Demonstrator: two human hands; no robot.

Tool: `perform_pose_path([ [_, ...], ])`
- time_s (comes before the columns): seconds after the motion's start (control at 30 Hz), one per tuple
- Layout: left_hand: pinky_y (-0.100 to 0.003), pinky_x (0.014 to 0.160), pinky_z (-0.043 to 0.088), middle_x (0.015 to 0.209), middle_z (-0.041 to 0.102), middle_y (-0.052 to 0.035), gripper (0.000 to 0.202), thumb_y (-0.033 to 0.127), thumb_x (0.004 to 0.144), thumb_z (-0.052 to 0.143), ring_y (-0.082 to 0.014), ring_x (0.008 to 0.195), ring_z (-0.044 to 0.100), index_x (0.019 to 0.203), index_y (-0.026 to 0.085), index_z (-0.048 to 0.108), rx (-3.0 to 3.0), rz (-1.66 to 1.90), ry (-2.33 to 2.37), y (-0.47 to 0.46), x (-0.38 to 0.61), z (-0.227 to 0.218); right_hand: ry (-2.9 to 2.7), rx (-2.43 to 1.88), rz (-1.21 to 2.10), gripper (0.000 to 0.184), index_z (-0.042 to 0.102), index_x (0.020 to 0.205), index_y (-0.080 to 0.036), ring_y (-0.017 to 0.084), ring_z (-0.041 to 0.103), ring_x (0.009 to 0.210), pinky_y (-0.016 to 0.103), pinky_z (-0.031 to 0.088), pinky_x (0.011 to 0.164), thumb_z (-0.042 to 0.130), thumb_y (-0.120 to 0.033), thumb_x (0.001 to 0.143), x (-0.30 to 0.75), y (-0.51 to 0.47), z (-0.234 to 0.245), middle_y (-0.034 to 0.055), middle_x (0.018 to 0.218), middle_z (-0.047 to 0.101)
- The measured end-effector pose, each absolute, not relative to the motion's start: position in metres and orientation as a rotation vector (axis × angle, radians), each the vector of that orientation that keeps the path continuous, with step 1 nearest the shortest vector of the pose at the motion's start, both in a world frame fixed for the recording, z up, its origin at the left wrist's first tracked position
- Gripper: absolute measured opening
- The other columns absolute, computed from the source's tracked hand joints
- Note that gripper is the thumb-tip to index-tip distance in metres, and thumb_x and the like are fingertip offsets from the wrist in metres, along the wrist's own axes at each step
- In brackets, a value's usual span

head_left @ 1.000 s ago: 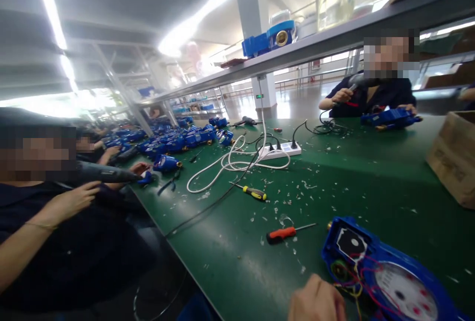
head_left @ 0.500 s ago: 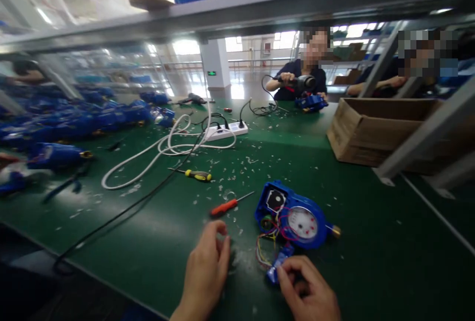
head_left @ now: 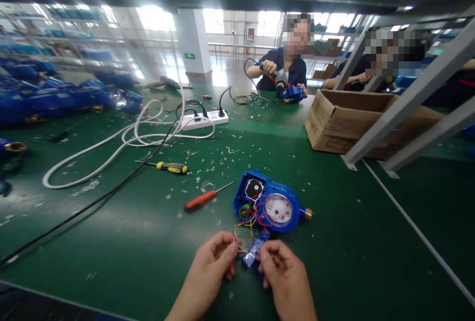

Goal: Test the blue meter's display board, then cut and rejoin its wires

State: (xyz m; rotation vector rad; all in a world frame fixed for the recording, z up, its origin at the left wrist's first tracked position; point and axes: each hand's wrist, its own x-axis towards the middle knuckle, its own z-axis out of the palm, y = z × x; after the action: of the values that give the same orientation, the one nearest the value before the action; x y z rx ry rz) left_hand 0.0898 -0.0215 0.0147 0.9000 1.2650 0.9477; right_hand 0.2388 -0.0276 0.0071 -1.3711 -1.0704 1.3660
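A blue water meter [head_left: 279, 209] lies on the green table, its round dial facing up and a side compartment uncovered. Thin coloured wires [head_left: 253, 217] run from that compartment toward me. They lead to a small shiny blue wrapped piece [head_left: 251, 253] just in front of the meter. My right hand [head_left: 285, 271] pinches the right edge of this piece between thumb and fingers. At its left, my left hand [head_left: 217, 259] has thumb and fingertips closed on the wires. An orange screwdriver [head_left: 200, 201] lies left of the meter, with a yellow-and-black screwdriver [head_left: 171, 167] farther off.
A white power strip [head_left: 206, 119] with looping white and black cables lies mid-table among plastic scraps. Blue meters [head_left: 67, 96] are piled at the left. A cardboard box [head_left: 334, 125] stands behind metal struts at the right. Across the table, a person [head_left: 284, 66] holds a power tool over a blue meter.
My left hand has moved right and closed on the wires. My right hand still grips the blue wrapped piece. The view has tilted down and shifted right.
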Motion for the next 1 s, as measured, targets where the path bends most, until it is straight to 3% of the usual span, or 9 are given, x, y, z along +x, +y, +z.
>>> perform_pose_path([
  [0.13, -0.017, 0.054, 0.034, 0.068, 0.054, 0.0015, 0.029, 0.041, 0.077, 0.061, -0.0073, 0.057, 0.043, 0.085, 0.013, 0.06, 0.894, 0.961, 1.242, -0.022, 0.086, 0.017, -1.306, -1.425, 1.126, 0.023, 0.06, 0.075, -0.017, 0.009, 0.049, 0.047, 0.017, 0.037, 0.042, 0.054, -0.039, 0.082, 0.239, -0.029, 0.009, -0.0001, 0.062, 0.057],
  [0.27, -0.019, 0.056, 0.035, 0.068, 0.056, 0.0008, 0.029, 0.04, 0.077, 0.062, -0.0084, 0.058, 0.044, 0.087, 0.013, 0.062, 0.904, 0.969, 1.237, -0.023, 0.084, 0.016, -1.652, -1.344, 0.804, 0.009, 0.061, 0.086, -0.02, 0.014, 0.057, 0.062, 0.021, 0.044, 0.054, 0.054, -0.025, 0.082, 0.239, -0.026, 0.016, 0.0021, 0.077, 0.061],
  [0.43, -0.019, 0.057, 0.036, 0.072, 0.058, 0.0011, 0.028, 0.039, 0.077, 0.062, -0.0085, 0.061, 0.044, 0.092, 0.014, 0.063, 0.934, 0.972, 1.218, -0.026, 0.083, 0.016, -1.817, -1.289, 0.659, 0.014, 0.063, 0.092, -0.024, 0.017, 0.06, 0.072, 0.025, 0.047, 0.06, 0.057, -0.02, 0.08, 0.236, -0.018, 0.02, 0.0018, 0.084, 0.062],
  [0.6, -0.02, 0.058, 0.037, 0.073, 0.058, 0.0016, 0.027, 0.039, 0.079, 0.06, -0.0089, 0.062, 0.045, 0.091, 0.015, 0.062, 0.974, 0.986, 1.239, -0.026, 0.084, 0.019, -1.856, -1.281, 0.532, 0.013, 0.065, 0.086, -0.023, 0.018, 0.06, 0.068, 0.027, 0.046, 0.061, 0.056, -0.017, 0.081, 0.232, -0.017, 0.018, 0.0019, 0.078, 0.063],
  [0.8, -0.02, 0.057, 0.038, 0.073, 0.058, 0.0003, 0.024, 0.038, 0.079, 0.058, -0.0095, 0.061, 0.048, 0.086, 0.014, 0.058, 0.998, 0.983, 1.287, -0.023, 0.087, 0.016, -1.782, -1.331, 0.684, 0.012, 0.063, 0.075, -0.02, 0.013, 0.054, 0.054, 0.024, 0.042, 0.053, 0.053, -0.016, 0.08, 0.231, -0.019, 0.02, 0.0006, 0.072, 0.06],
  [1.0, -0.023, 0.067, 0.044, 0.084, 0.053, 0.0008, 0.028, 0.025, 0.084, 0.052, -0.0111, 0.072, 0.054, 0.111, 0.023, 0.043, 1.432, 1.224, 1.503, -0.027, 0.086, 0.01, -1.76, -1.333, 0.77, 0.013, 0.063, 0.077, -0.02, 0.012, 0.052, 0.055, 0.023, 0.041, 0.053, 0.052, -0.015, 0.08, 0.231, -0.017, 0.02, 0.0004, 0.074, 0.058],
])
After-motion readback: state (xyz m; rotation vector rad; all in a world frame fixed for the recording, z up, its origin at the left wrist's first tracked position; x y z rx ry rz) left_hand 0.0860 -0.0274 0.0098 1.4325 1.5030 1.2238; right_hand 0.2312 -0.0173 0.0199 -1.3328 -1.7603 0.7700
